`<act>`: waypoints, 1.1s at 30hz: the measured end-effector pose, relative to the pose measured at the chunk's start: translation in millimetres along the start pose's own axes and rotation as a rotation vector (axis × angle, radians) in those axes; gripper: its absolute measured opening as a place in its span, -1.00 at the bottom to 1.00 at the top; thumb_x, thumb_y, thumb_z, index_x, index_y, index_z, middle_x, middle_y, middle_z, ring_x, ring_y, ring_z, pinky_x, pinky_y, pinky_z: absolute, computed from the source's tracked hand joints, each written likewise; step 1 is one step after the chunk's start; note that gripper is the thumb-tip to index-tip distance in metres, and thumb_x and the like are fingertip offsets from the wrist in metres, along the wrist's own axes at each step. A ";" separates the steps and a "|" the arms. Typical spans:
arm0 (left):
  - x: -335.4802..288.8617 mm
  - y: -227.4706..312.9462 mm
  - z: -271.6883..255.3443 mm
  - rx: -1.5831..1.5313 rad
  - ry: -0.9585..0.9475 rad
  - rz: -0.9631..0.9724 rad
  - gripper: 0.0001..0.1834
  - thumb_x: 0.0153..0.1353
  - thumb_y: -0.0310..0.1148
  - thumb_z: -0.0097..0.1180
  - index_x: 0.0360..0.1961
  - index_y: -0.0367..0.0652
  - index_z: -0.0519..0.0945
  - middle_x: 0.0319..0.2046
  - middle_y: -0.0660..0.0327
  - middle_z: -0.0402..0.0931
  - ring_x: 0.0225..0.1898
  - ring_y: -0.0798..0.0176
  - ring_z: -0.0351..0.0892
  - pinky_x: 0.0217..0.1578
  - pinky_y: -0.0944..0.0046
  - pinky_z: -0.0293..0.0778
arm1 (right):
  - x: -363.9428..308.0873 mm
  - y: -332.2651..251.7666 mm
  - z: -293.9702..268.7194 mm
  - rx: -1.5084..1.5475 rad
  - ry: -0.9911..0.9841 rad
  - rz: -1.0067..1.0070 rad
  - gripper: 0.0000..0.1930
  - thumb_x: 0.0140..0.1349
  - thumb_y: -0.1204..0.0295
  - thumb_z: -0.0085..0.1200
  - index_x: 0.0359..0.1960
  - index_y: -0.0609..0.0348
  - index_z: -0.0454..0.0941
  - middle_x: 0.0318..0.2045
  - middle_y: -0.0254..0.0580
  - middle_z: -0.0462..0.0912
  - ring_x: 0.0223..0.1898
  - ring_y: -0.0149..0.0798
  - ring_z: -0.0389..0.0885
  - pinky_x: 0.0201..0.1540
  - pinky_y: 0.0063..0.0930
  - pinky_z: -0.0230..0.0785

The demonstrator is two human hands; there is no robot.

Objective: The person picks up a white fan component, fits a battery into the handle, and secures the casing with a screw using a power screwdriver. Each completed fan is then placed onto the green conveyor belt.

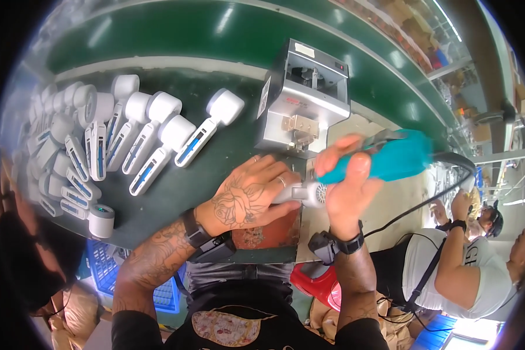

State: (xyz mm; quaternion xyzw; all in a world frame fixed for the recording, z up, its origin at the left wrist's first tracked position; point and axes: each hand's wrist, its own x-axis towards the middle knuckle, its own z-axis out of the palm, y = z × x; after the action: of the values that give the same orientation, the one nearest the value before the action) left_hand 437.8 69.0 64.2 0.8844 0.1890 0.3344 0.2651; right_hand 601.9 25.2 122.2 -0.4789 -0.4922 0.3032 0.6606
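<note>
My left hand (252, 195) is closed around the handle of a white handheld fan (311, 194), whose round grille faces right. A teal electric screwdriver (385, 157) is gripped in my right hand (347, 186), its body tilted and blurred by motion. The screwdriver's front end is close to the fan's head; its tip is hidden by my fingers. To the left of my hands lie more white fans (151, 169) with cylindrical heads and long handles with blue strips.
A silver metal machine (306, 96) stands just beyond my hands. One fan (101, 220) stands near the table's front edge. A black cable (417, 208) runs from the screwdriver. Another person (443, 262) works at the right; a blue crate (102, 265) and red stool (315, 286) are below.
</note>
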 end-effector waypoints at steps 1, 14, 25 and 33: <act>-1.0 0.8 0.6 -0.010 0.006 0.000 -0.60 0.06 -0.19 0.40 -0.11 -0.12 0.65 -0.18 0.20 0.59 -0.19 0.11 0.55 -0.11 0.14 0.48 | 5.8 -0.5 2.2 -0.012 0.035 -0.083 -0.48 0.44 -0.02 0.02 -0.15 0.34 0.39 -0.51 -0.19 0.47 -0.49 -0.29 0.47 -0.38 -0.38 0.37; -6.0 0.8 -3.2 -0.055 -0.008 -0.031 -0.64 0.07 -0.31 0.30 -0.07 -0.12 0.64 -0.18 0.18 0.61 -0.17 0.07 0.55 -0.10 0.10 0.47 | 27.3 2.5 26.6 -0.082 0.057 -0.032 -0.57 0.46 0.05 0.02 -0.17 0.27 0.43 -0.56 -0.26 0.45 -0.52 -0.31 0.45 -0.41 -0.41 0.35; -2.5 0.2 -2.3 -0.082 -0.094 -0.039 -0.63 0.15 -0.31 0.26 -0.01 -0.16 0.60 -0.16 0.16 0.54 -0.09 0.05 0.49 -0.01 0.11 0.42 | -39.7 -14.5 -17.1 0.206 -0.033 -0.049 -0.46 0.30 0.09 0.23 -0.07 0.43 0.43 -0.55 -0.14 0.51 -0.51 -0.27 0.49 -0.39 -0.37 0.39; 0.0 -6.1 -1.5 -0.091 -0.115 -0.064 -0.62 0.15 -0.32 0.26 0.01 -0.14 0.59 -0.16 0.16 0.54 -0.08 0.05 0.49 -0.03 0.09 0.42 | -37.4 1.0 -12.1 0.024 -0.038 -0.024 -0.47 0.40 -0.08 0.03 -0.17 0.26 0.33 -0.61 -0.22 0.38 -0.62 -0.29 0.36 -0.50 -0.34 0.31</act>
State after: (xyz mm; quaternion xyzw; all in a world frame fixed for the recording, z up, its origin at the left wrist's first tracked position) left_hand 435.7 74.4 61.5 0.8827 0.1861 0.2827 0.3259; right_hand 600.9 -11.1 107.2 -0.4592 -0.5067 0.3100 0.6606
